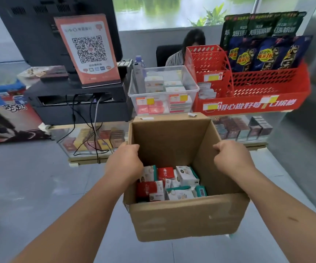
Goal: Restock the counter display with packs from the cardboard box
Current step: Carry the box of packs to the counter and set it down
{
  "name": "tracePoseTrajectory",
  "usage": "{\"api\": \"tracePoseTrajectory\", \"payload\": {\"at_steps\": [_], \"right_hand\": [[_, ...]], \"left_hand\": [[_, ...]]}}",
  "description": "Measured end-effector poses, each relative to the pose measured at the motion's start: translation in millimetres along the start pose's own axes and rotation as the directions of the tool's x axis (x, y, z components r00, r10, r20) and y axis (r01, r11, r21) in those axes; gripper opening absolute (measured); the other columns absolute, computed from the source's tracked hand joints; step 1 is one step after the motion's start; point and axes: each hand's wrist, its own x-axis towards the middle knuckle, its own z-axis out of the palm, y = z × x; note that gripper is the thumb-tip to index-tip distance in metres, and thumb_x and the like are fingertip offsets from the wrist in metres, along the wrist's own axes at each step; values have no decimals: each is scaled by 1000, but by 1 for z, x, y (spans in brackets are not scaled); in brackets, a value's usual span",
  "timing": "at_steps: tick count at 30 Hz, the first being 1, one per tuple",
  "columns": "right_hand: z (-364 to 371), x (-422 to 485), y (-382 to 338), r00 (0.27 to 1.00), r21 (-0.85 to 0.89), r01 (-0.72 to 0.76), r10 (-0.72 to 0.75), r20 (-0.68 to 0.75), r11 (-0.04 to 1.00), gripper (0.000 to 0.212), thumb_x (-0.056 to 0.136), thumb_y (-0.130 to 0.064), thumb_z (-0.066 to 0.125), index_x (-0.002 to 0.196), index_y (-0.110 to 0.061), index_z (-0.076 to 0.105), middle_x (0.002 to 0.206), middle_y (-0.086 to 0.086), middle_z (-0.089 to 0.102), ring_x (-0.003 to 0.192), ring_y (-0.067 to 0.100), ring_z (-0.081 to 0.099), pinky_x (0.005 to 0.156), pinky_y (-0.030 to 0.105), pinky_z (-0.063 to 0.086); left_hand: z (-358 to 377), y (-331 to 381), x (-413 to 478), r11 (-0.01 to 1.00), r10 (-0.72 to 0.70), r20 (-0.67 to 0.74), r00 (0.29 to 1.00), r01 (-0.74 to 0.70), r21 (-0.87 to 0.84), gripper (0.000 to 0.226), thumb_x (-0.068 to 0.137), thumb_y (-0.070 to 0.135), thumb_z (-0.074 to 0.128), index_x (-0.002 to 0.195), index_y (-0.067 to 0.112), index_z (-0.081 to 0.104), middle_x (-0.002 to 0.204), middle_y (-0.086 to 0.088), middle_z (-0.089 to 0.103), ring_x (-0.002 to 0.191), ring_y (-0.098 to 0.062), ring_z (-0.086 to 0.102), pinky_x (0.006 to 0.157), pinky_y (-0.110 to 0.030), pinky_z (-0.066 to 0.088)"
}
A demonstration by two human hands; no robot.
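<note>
Two bare forearms (73, 224) rise from the bottom corners of the frame to a cardboard box (187, 217) held at lower centre, open at the top, its far rim close to the front edge of the counter. On the box's left wall the left hand (125, 158) grips the rim, fingers curled over the edge. The right hand (231, 156) grips the rim of the right wall the same way, so the two are well apart with the open box between them.

Across the middle of the frame runs a glass-topped counter (88, 160), with rows of small packets showing under the glass. At upper left a black monitor (39, 25) stands on a black base (77, 105), and dark cables trail from the base down over the glass. At upper right sits a red perforated basket (267, 88), its back rows filled with upright blue and green snack bags (263, 54). Between base and basket, at centre, a clear tub (162, 93) holds stacked white and red packs, with yellow labels on its front wall. An orange QR sign (88, 52) stands upright in front of the monitor. Behind the tub a seated person (193, 42) bows their head.

White, red and teal packs (172, 183) lie jumbled on the floor of the box, filling only its bottom.
</note>
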Motion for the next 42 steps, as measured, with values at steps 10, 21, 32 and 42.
{"api": "tracePoseTrajectory", "payload": {"at_steps": [10, 21, 32, 42], "right_hand": [[-2, 10, -11, 999, -79, 49, -48, 15, 996, 53, 85, 3, 54, 132, -21, 63, 130, 6, 63, 114, 28, 61, 81, 32, 53], [101, 43, 46, 994, 15, 13, -15, 112, 1000, 57, 84, 5, 56, 136, -20, 59, 134, 7, 60, 120, 31, 56, 92, 38, 51], [326, 78, 131, 966, -28, 46, -38, 255, 999, 60, 85, 5, 51, 142, -14, 52, 145, 7, 50, 129, 31, 49, 105, 37, 41], [557, 104, 202, 968, -43, -12, 23, 251, 999, 58, 86, 6, 52, 141, -15, 53, 148, 7, 48, 132, 30, 48, 107, 35, 39]], "left_hand": [[6, -12, 12, 998, 26, 0, 1000, -26, -51, 64, 87, 3, 55, 146, 25, 41, 143, -6, 47, 127, -27, 49, 98, -41, 49], [114, -19, 36, 997, -69, 87, 994, 70, -10, 65, 88, 2, 54, 148, 25, 39, 144, -7, 44, 126, -29, 49, 95, -42, 48], [350, -89, 85, 981, -183, 192, 964, 191, -22, 64, 88, 5, 51, 146, 29, 40, 148, 1, 41, 124, -30, 51, 97, -46, 50], [574, -165, 119, 958, -255, 249, 934, 279, -66, 73, 86, -2, 52, 148, 32, 35, 147, 5, 40, 124, -28, 51, 93, -44, 52]]}}
